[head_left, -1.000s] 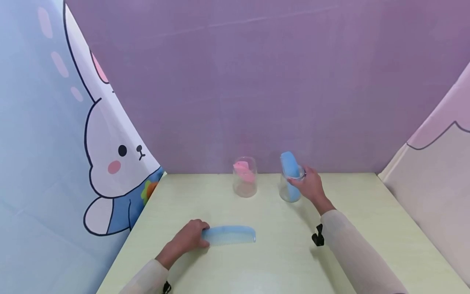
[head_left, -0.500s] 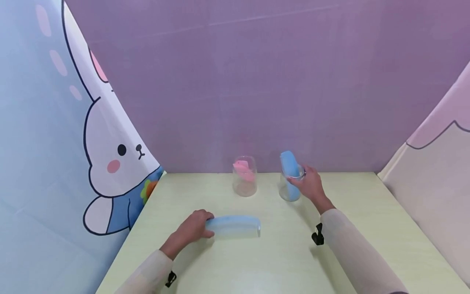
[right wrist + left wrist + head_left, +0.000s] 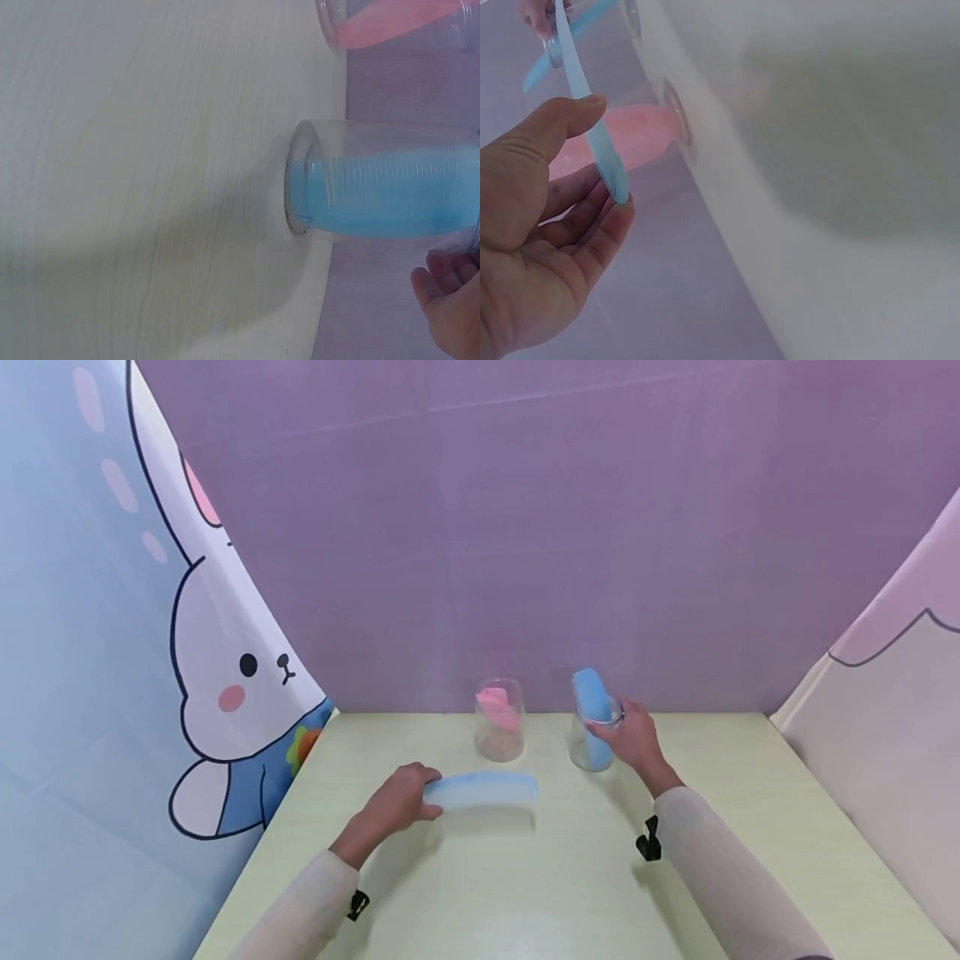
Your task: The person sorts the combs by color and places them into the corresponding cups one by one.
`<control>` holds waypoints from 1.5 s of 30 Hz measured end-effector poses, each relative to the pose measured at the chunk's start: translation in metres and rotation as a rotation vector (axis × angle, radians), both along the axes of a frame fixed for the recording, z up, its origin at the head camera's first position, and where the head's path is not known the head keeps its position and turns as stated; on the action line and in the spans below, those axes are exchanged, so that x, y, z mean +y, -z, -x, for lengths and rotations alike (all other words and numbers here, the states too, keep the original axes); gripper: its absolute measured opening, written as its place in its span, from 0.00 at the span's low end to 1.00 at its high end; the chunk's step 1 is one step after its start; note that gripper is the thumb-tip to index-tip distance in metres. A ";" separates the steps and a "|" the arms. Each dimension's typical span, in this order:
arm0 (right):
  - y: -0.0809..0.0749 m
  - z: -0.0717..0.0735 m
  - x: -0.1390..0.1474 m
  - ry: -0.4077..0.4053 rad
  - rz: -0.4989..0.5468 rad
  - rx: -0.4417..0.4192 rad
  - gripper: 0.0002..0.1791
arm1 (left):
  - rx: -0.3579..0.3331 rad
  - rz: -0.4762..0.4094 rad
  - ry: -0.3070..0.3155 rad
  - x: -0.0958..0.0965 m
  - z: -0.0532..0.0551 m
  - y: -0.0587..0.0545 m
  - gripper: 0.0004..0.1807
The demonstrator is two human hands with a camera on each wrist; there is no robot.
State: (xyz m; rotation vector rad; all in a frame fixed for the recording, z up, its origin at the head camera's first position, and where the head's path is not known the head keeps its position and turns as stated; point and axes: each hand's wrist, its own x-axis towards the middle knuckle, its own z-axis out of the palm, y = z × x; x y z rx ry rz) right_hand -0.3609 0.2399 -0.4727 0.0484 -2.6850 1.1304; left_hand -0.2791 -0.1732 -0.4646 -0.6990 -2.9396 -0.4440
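Observation:
My left hand [image 3: 397, 799] pinches one end of a light blue comb [image 3: 483, 790], which points right and is raised over the table with its shadow below. In the left wrist view the comb [image 3: 577, 75] shows edge-on between thumb and fingers. My right hand [image 3: 632, 737] grips the rim of a clear jar [image 3: 577, 750] standing upright at the back right. Inside that jar leans another blue comb [image 3: 592, 697], its top sticking out above the rim; its teeth show through the wall in the right wrist view.
Left of the gripped jar stands a second clear jar [image 3: 501, 747] with a pink item [image 3: 498, 710] inside. Both stand near the back edge of the pale table [image 3: 600, 877]. A purple backdrop [image 3: 480, 527] rises behind, with a rabbit-print cloth [image 3: 217, 693] at left.
My left hand has lifted the comb off the table and moved it forward and slightly right, toward the jars. The right hand has kept its grip on the jar without moving.

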 end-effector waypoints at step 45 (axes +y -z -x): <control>0.003 0.003 0.001 -0.006 0.003 0.051 0.47 | 0.170 0.011 0.003 0.061 0.047 -0.078 0.32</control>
